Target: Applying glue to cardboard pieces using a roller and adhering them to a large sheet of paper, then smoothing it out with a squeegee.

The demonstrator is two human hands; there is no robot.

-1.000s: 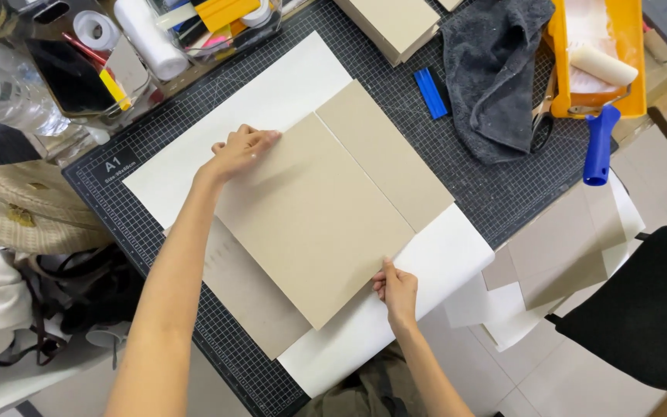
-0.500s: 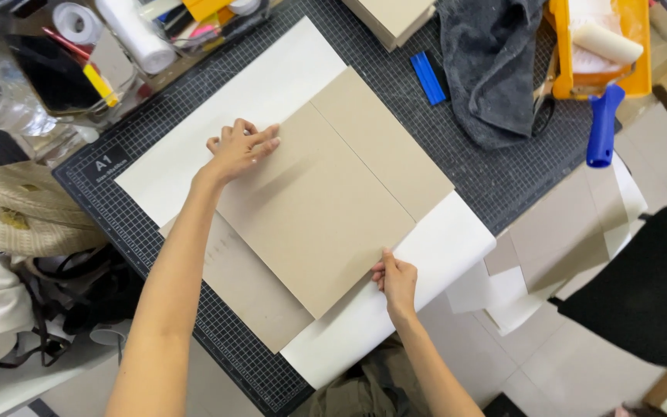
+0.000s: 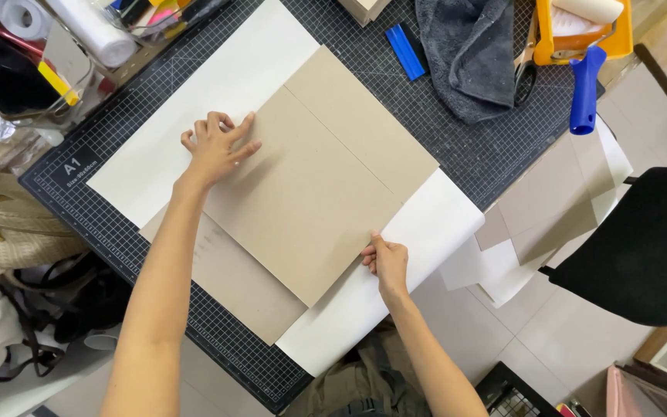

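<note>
A large grey-brown cardboard panel (image 3: pixel 303 193) lies on a white paper sheet (image 3: pixel 218 85) spread over a dark gridded cutting mat (image 3: pixel 472 147). A narrower cardboard strip (image 3: pixel 364 116) sits flush along the panel's far side, and another cardboard piece (image 3: pixel 233 286) shows beneath its near left edge. My left hand (image 3: pixel 214 147) rests flat on the panel's left corner, fingers spread. My right hand (image 3: pixel 386 261) pinches the panel's near right edge where it meets the white paper.
A grey cloth (image 3: pixel 468 50), a blue scraper (image 3: pixel 407 50), scissors (image 3: pixel 526 69) and a blue-handled roller (image 3: pixel 584 89) in an orange tray (image 3: pixel 550 35) lie at the back right. Tape rolls and tools crowd the back left. Loose cardboard scraps (image 3: pixel 550 201) and a black chair (image 3: pixel 642 247) stand at right.
Both hands keep their grip on the cardboard panel, which has barely moved on the paper. The view has drifted, so everything sits slightly lower and further left in the picture.
</note>
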